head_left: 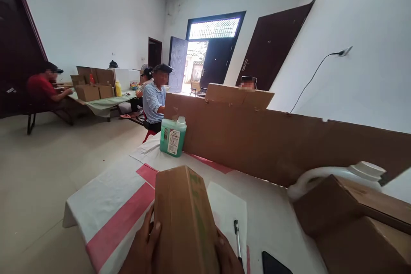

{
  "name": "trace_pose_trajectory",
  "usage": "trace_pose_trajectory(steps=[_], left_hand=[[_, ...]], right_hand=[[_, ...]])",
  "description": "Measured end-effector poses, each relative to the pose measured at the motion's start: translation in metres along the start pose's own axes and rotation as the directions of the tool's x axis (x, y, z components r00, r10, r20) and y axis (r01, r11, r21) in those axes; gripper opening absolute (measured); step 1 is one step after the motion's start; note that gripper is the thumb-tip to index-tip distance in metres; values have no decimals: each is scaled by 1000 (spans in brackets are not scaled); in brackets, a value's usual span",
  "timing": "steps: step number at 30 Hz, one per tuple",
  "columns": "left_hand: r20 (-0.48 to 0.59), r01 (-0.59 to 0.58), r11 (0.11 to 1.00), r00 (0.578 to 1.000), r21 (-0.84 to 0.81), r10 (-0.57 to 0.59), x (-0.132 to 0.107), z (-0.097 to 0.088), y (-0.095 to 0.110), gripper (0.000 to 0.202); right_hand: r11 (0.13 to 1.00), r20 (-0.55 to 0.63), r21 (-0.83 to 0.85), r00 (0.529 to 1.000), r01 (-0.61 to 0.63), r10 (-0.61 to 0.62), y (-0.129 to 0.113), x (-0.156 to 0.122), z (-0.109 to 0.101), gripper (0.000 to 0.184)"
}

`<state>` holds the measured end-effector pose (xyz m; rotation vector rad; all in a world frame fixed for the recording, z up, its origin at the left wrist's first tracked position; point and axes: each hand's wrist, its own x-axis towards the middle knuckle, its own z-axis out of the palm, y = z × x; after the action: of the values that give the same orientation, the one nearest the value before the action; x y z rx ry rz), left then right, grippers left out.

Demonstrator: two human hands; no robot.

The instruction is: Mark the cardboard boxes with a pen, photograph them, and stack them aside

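Observation:
Between my two hands is a closed brown cardboard box (pixel 180 222), tall and narrow, with faint green print along one edge. My left hand (pixel 144 239) presses on its left side, the fingers partly behind it. On the other side my right hand (pixel 226 252) grips the box low down, its fingers mostly hidden. Just right of that hand lies a pen (pixel 237 237), partly on a white sheet of paper (pixel 229 205). A dark phone-like object (pixel 274 264) shows at the bottom edge of the view.
A jug of green liquid (pixel 173 137) stands at the far left of the cloth-covered table (pixel 112 205). Behind it runs a cardboard partition (pixel 240 141). Cardboard boxes (pixel 349 218) and a white jug (pixel 337 175) occupy the right. Other people sit beyond, one in a blue shirt (pixel 153 102).

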<state>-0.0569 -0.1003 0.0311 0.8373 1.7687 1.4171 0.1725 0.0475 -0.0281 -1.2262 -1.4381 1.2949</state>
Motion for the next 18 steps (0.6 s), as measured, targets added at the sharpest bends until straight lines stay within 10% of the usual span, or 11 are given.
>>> trace_pose_trajectory(steps=[9, 18], left_hand=[[-43, -98, 995, 994, 19, 99, 34, -25, -21, 80], [-136, -214, 977, 967, 15, 214, 131, -64, -11, 75]], right_hand=[[979, -11, 166, 992, -121, 124, 18, -12, 12, 91], [968, 120, -16, 962, 250, -246, 17, -44, 43, 102]])
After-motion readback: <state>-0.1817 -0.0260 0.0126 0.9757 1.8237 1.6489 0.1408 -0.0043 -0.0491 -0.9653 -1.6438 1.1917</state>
